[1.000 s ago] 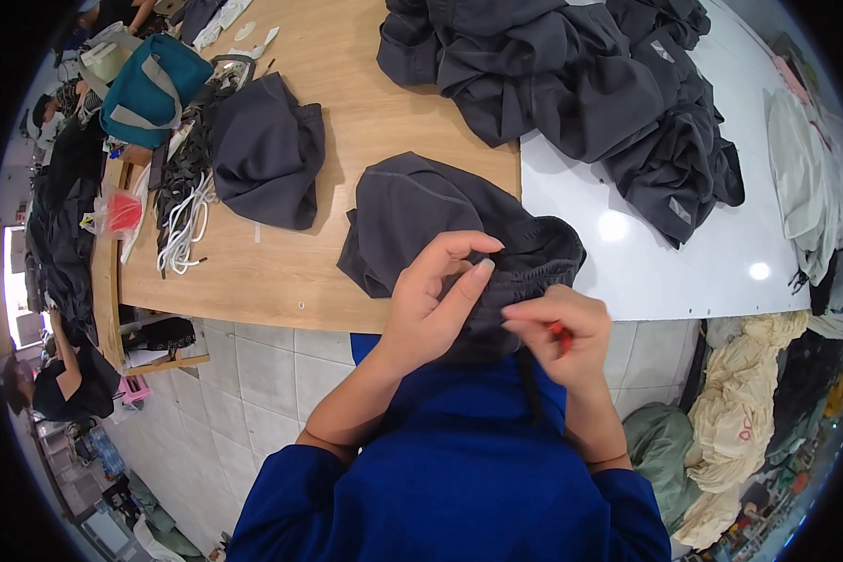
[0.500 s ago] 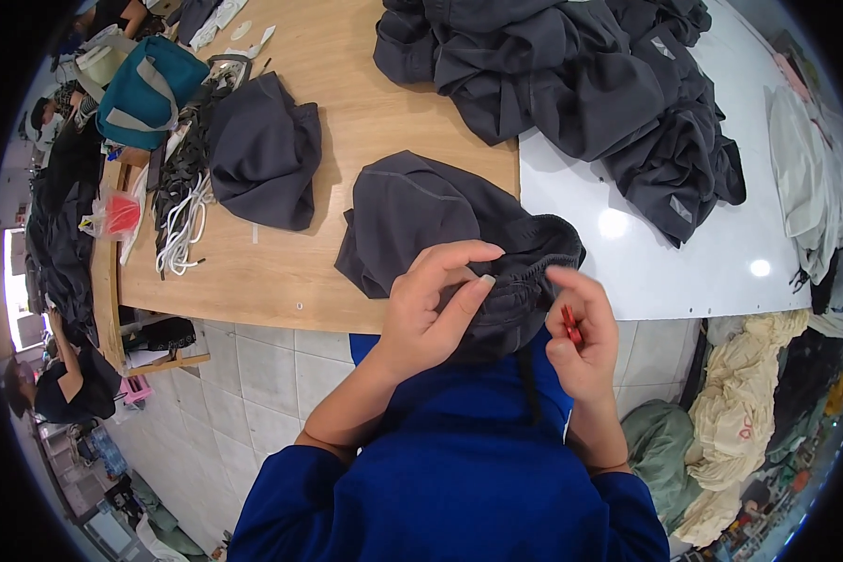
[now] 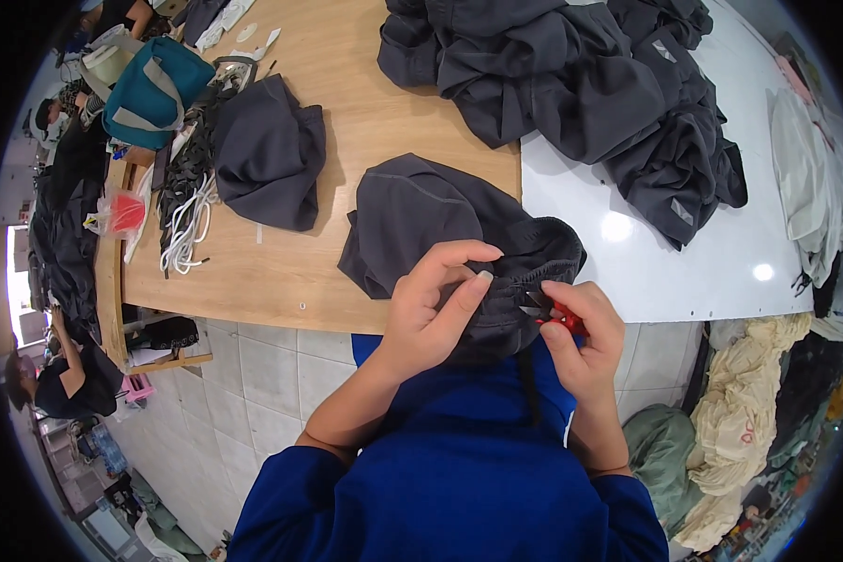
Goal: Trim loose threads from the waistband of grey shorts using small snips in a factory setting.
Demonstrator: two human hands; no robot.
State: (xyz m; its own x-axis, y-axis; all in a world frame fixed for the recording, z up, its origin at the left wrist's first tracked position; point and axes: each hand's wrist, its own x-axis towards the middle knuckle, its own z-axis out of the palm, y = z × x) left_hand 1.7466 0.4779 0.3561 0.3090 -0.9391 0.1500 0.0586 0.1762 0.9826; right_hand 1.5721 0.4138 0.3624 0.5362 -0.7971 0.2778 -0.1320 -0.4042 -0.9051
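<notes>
A dark grey garment [image 3: 421,211] lies bunched at the table's front edge, its gathered elastic waistband [image 3: 534,272] toward me. My left hand [image 3: 431,304] stays at the waistband's left side. Its index finger and thumb arch with a small gap, while the other fingers curl in against the cloth, partly hidden. In my right hand [image 3: 581,332] is a pair of red-handled thread snips [image 3: 564,318], gripped between thumb and fingers. The parted blades point left, right by the waistband. A dark cord [image 3: 529,389] hangs down from the garment over my blue top.
Another folded dark grey garment [image 3: 270,155] lies left, near white cords [image 3: 187,229] and a teal bag [image 3: 156,94]. A large heap of dark grey garments [image 3: 571,84] spans the wooden and white tabletops. Cream cloth [image 3: 740,421] is piled right. A person [image 3: 66,370] works far left.
My right hand has turned, bringing the snips out of the palm with their blades showing beside the waistband. My left hand has stayed almost still.
</notes>
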